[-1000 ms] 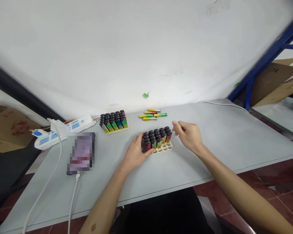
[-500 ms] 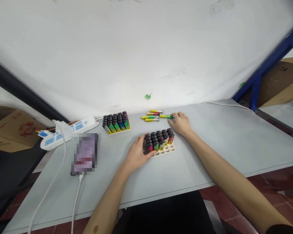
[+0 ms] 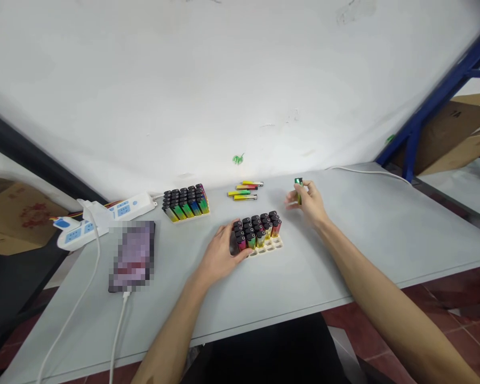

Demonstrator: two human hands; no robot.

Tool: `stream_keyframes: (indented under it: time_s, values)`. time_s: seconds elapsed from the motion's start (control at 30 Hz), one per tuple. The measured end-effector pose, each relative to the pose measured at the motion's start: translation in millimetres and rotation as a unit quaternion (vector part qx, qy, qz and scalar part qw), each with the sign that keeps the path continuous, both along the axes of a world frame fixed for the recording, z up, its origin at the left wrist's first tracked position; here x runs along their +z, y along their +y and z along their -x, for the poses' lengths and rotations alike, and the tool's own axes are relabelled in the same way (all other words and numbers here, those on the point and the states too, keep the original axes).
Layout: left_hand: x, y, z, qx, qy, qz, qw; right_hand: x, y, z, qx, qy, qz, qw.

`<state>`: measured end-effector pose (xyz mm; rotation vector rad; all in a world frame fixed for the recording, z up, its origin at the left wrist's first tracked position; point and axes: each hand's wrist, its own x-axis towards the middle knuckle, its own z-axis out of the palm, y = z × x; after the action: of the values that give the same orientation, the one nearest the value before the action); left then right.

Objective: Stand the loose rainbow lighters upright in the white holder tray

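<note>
Several black-topped lighters (image 3: 251, 240) stand upright in a cream holder (image 3: 278, 244), whose front row has bare slots. Around the left side of this holder my left hand (image 3: 221, 249) is wrapped, thumb at the front corner. My right hand (image 3: 309, 200) is raised right of the holder, pinching a green lighter (image 3: 299, 191) held upright. Several yellow, green and red lighters (image 3: 246, 197) lie flat near the wall. Further left, a second holder (image 3: 192, 217) is packed with upright lighters (image 3: 186, 205).
At the left are a phone (image 3: 133, 256) with a white cable (image 3: 118, 333) and a white power strip (image 3: 124, 210). Cardboard boxes (image 3: 444, 128) and a blue frame (image 3: 412, 136) stand at the right. A thin white cable (image 3: 364, 171) runs along the back right.
My right hand has lifted the green lighter from beside the loose ones, moved it right and turned it upright. My left hand stays at the holder. The view has shifted slightly.
</note>
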<state>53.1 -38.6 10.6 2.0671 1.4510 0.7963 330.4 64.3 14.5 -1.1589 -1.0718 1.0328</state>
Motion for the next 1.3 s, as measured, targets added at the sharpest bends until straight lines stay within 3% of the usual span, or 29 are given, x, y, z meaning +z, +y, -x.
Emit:
stream_keyframes:
  time_s: [0.2,0.43,1.3]
  values:
    - [0.5,-1,-1,0.011,0.008,0.004,1.0,2.1,-14,16,0.094,0.054,0.085,0.99]
    - [3.8,-2,-2,0.019,0.01,0.019,1.0,2.5,-16,26,0.061,0.072,0.137,0.986]
    - [-0.3,-1,-1,0.019,0.024,0.014,0.999,-1.2,-15,29,0.027,0.071,0.141,0.987]
